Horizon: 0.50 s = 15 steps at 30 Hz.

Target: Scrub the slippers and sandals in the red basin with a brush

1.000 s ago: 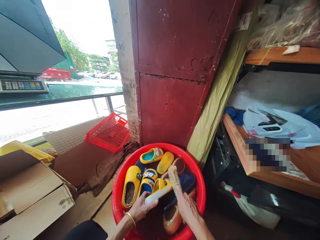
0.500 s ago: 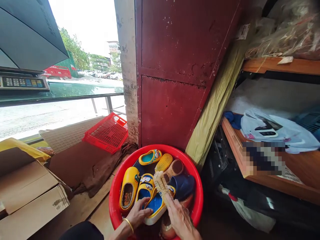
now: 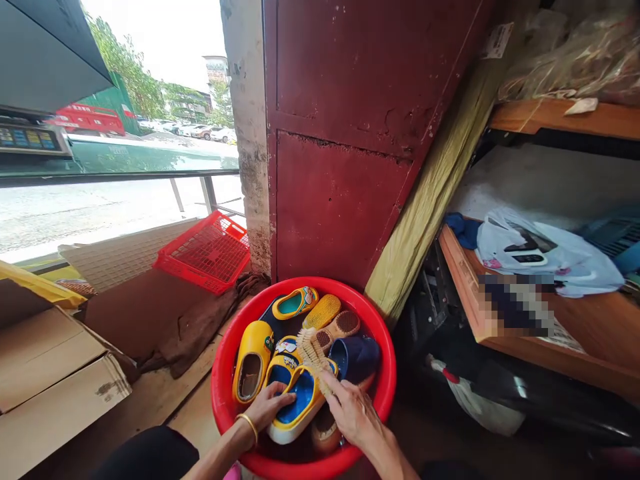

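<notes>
My left hand (image 3: 267, 408), with a gold bangle at the wrist, grips the near left edge of a clog (image 3: 301, 399) with a blue inside, yellow rim and white sole. The thumb lies inside the clog. My right hand (image 3: 354, 415) is closed round a scrubbing brush (image 3: 311, 348), its pale bristles over the clog's far right side. Beside the clog are a yellow-and-blue one with a cartoon badge (image 3: 286, 348) and a yellow clog (image 3: 254, 353). All lie in a red basin (image 3: 219, 387), over dark water.
Other clogs in the basin include a navy one (image 3: 357, 357) and a yellow sole (image 3: 323, 311). Cardboard boxes (image 3: 55, 360) and a red crate (image 3: 207, 253) lie to the left. Behind stands a dark red door (image 3: 335, 207); a wooden shelf (image 3: 590, 320) is at right.
The view has shifted slightly, so everything sits a little higher and further left. My left hand still grips the clog, and the brush stays at its far right side.
</notes>
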Each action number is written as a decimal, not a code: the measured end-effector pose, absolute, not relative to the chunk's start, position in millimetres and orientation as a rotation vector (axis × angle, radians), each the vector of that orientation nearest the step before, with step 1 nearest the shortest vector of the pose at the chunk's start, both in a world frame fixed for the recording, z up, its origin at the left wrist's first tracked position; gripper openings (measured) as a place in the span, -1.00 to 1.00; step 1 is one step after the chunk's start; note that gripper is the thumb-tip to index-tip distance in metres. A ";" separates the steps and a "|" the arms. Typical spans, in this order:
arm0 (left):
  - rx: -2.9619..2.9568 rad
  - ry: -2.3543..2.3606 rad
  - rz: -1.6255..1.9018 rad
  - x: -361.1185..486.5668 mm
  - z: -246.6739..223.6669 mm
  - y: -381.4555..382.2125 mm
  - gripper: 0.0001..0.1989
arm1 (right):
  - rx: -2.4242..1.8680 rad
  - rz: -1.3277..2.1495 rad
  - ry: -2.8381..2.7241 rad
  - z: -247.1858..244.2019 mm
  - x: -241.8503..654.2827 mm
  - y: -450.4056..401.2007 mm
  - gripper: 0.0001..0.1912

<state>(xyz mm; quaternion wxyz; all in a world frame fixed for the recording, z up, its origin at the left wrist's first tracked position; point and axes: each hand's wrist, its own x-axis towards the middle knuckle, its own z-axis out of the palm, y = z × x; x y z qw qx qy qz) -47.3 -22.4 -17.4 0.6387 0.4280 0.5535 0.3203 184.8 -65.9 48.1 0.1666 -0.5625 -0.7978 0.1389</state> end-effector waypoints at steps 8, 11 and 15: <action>1.348 1.213 0.755 -53.2 30.1 -24.8 -0.50 | -1.608 0.674 -2.105 71.1 232.0 -58.6 -0.46; 1.689 1.349 0.786 -55.9 43.6 -23.3 -0.51 | -1.618 0.558 -2.034 64.1 234.9 -59.4 -0.45; 1.946 1.561 0.828 -55.2 29.2 -13.2 -0.54 | -1.579 0.434 -2.241 48.3 212.9 -68.4 -0.46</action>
